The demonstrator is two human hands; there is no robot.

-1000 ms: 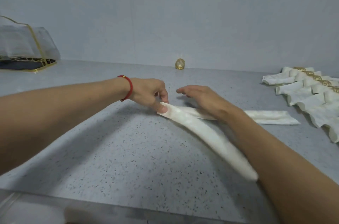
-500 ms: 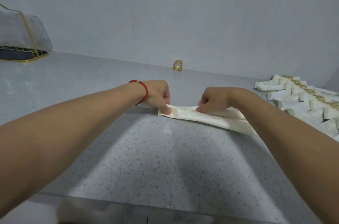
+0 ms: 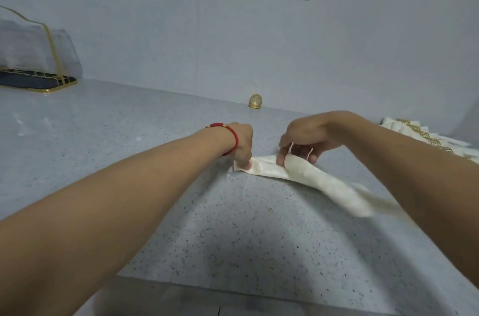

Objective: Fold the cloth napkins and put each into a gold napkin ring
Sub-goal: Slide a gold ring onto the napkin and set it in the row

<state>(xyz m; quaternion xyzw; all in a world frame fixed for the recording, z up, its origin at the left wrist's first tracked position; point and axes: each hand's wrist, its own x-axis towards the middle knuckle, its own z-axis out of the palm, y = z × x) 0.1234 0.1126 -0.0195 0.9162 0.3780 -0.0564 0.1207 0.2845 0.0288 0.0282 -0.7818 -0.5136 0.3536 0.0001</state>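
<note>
Since 0.5 s ago R hand [image 3: 307, 138] lifted, now pinching raised fold of long cream cloth napkin [image 3: 305, 173] | L hand [image 3: 242, 146] fingertips press napkin's left end onto grey speckled counter [image 3: 181, 212] | small gold napkin ring [image 3: 255, 101] far, by wall | ringed napkins [image 3: 425, 135] far right.
</note>
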